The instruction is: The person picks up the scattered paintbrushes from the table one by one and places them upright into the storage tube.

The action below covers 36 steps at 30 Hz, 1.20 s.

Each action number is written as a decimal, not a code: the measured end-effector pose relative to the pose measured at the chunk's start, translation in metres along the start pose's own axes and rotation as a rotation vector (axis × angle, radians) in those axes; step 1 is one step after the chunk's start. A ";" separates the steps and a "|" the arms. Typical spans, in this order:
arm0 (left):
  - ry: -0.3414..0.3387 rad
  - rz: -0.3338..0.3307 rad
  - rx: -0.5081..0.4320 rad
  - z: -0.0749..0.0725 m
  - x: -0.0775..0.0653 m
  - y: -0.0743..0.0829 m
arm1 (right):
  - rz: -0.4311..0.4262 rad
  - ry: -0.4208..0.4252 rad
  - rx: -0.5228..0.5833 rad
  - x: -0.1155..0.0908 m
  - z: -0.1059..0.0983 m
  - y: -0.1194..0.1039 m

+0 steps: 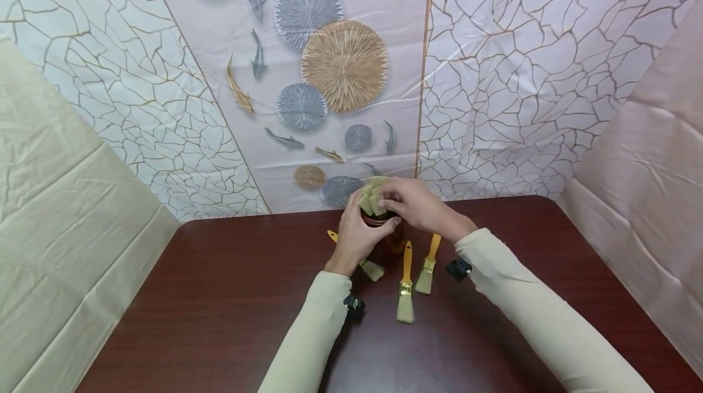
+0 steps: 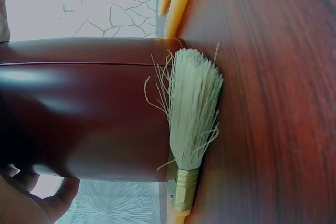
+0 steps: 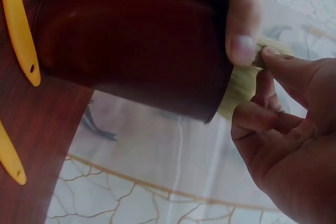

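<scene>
A dark red cup (image 2: 79, 114) stands upright at the back of the table, with several pale paintbrush heads (image 1: 374, 190) sticking bristles-up out of its mouth. My left hand (image 1: 356, 233) grips the cup near its rim, the thumb on the near side and the fingers round the left. Over the mouth, my right hand (image 1: 415, 202) pinches the bristles of one paintbrush between thumb and fingertips. In the right wrist view, the left thumb (image 3: 244, 48) lies over the rim, close to the pinched bristles (image 3: 239, 90). The handles inside the cup are hidden.
Two yellow-handled paintbrushes, a nearer one (image 1: 405, 295) and one to its right (image 1: 427, 271), lie on the dark wooden table (image 1: 230, 313). A third paintbrush (image 2: 194, 108) lies against the cup's base, partly behind the left wrist. Patterned cloth (image 1: 494, 88) hangs behind the table.
</scene>
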State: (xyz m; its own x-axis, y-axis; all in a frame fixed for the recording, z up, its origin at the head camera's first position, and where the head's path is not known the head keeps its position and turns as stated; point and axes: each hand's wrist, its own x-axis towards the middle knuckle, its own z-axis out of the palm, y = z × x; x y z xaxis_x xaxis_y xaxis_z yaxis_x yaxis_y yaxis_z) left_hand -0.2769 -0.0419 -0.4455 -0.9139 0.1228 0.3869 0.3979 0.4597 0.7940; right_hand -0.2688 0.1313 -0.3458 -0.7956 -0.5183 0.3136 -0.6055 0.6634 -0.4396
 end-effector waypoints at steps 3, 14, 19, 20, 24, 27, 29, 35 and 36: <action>-0.009 -0.009 -0.006 0.001 0.000 0.001 | 0.004 0.001 -0.032 0.003 0.006 -0.006; -0.007 -0.003 -0.019 0.004 0.000 0.003 | 0.116 0.103 0.006 -0.008 0.001 -0.006; 0.012 0.040 -0.003 0.004 0.001 0.002 | 0.168 0.134 0.126 -0.022 -0.022 0.002; 0.015 0.049 -0.003 0.003 0.001 0.002 | 0.168 0.139 0.129 -0.025 -0.026 0.006; 0.022 0.058 -0.006 0.000 0.001 0.002 | 0.171 0.093 0.109 -0.040 -0.031 0.026; 0.024 0.036 -0.004 -0.002 0.000 0.001 | 0.178 0.008 0.087 -0.053 -0.018 0.049; 0.022 0.021 -0.003 -0.002 -0.001 0.001 | 0.168 -0.050 0.062 -0.062 -0.004 0.064; 0.011 0.017 -0.001 0.000 -0.002 0.002 | 0.033 -0.203 -0.037 -0.086 0.032 0.088; 0.011 0.019 -0.001 0.000 -0.002 0.002 | 0.010 -0.221 -0.066 -0.090 0.035 0.089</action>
State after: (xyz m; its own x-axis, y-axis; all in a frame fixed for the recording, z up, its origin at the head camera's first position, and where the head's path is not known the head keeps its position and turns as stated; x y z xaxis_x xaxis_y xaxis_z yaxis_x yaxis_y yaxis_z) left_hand -0.2744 -0.0409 -0.4449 -0.9052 0.1221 0.4070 0.4154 0.4561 0.7870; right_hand -0.2507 0.2182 -0.4425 -0.7820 -0.6127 0.1145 -0.6037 0.6988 -0.3836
